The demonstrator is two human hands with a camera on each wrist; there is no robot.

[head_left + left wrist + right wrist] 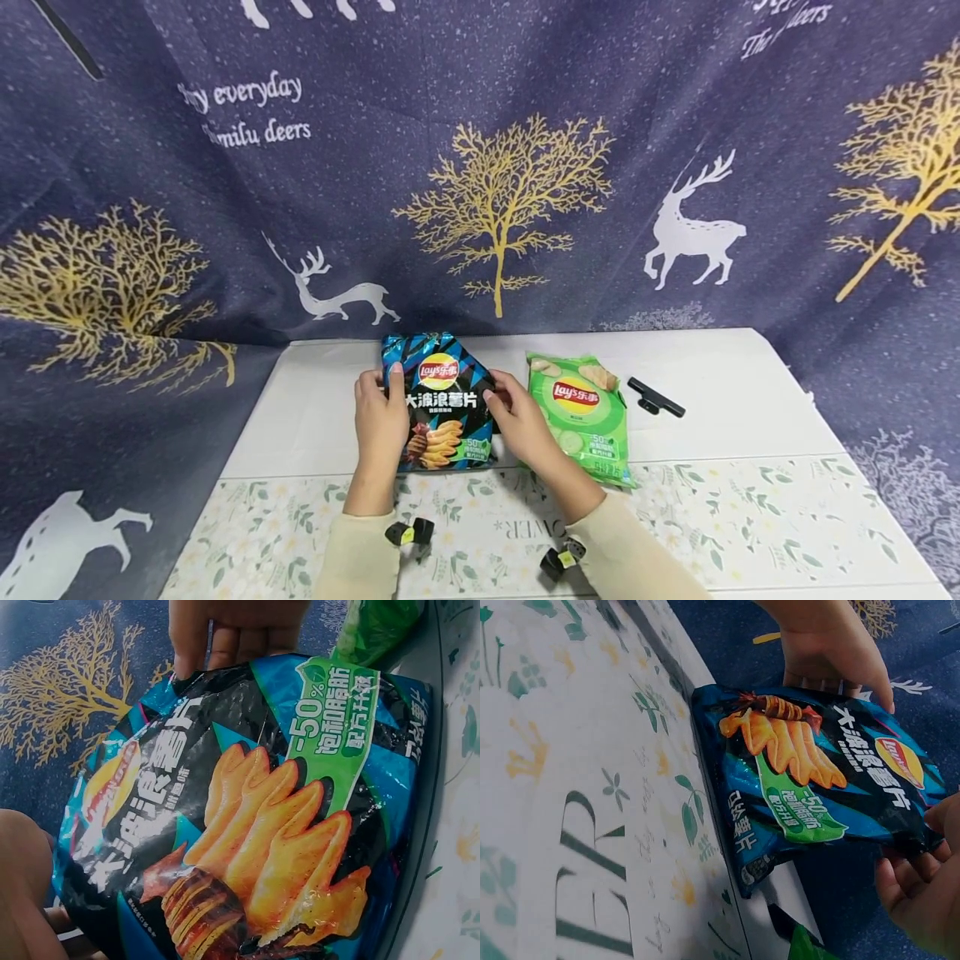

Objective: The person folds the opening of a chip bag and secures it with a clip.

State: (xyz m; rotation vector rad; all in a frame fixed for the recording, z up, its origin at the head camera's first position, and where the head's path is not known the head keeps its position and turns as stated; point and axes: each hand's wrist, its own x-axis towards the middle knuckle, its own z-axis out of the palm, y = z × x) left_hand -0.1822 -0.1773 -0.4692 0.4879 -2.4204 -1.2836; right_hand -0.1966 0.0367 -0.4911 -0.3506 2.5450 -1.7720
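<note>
Two chip bags sit in front of me on the tabletop (720, 392), and both of my hands are on the blue-and-black one. My left hand (381, 421) grips the blue chip bag (442, 404) along its left edge, thumb on the front near the logo and fingers curled behind. My right hand (521, 421) holds the opposite edge the same way, thumb on the face and fingers wrapped round the side. In the wrist views the bag looks full and puffy, with its lower edge on or just above the tabletop near the seam where the white surface meets the floral cloth (675, 517); I cannot tell whether it is lifted clear. Its top seam looks sealed, so I judge that the bag is only gripped, not yet opened or moved anywhere.

Just beside my right hand lies the green chip bag (581, 417), flat and untouched, partly over the edge of the floral cloth. Further right, apart from both bags, a black clip (655, 398) lies on the white surface, unused.
</note>
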